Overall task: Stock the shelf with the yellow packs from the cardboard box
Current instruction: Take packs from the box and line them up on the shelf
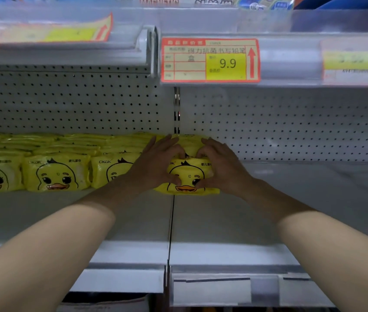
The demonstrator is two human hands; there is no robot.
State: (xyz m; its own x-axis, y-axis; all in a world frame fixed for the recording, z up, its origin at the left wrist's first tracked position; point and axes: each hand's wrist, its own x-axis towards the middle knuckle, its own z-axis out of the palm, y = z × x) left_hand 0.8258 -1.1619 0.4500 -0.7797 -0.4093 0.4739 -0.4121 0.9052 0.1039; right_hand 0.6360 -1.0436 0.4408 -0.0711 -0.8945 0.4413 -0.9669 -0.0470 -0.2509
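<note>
I gripped a stack of yellow packs point(187, 174) between left hand point(158, 163) and right hand point(220, 165), beside the stocked row point(57, 174); the shelf point(268, 210) right of it, I judged, was yet to fill.

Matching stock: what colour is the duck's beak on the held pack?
Orange beak on the pack; head view.
</note>
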